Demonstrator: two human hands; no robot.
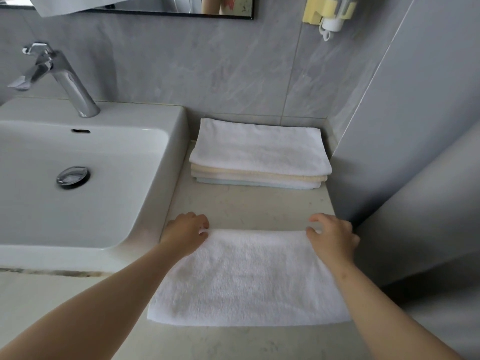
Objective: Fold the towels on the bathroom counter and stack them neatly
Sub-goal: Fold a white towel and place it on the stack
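Observation:
A white towel (249, 279) lies folded flat on the beige counter (249, 206), close to the front edge. My left hand (188, 233) pinches its far left corner with curled fingers. My right hand (333, 236) grips the far right corner the same way. Behind it, against the wall, stands a neat stack of folded towels (259, 154): a white one on top, a cream one below, a pale blue one at the bottom.
A white sink basin (78, 178) with a chrome tap (59, 76) fills the left side. Grey tiled walls close the back and right. A yellow dispenser (330, 11) hangs high on the wall. A strip of bare counter separates the towel and the stack.

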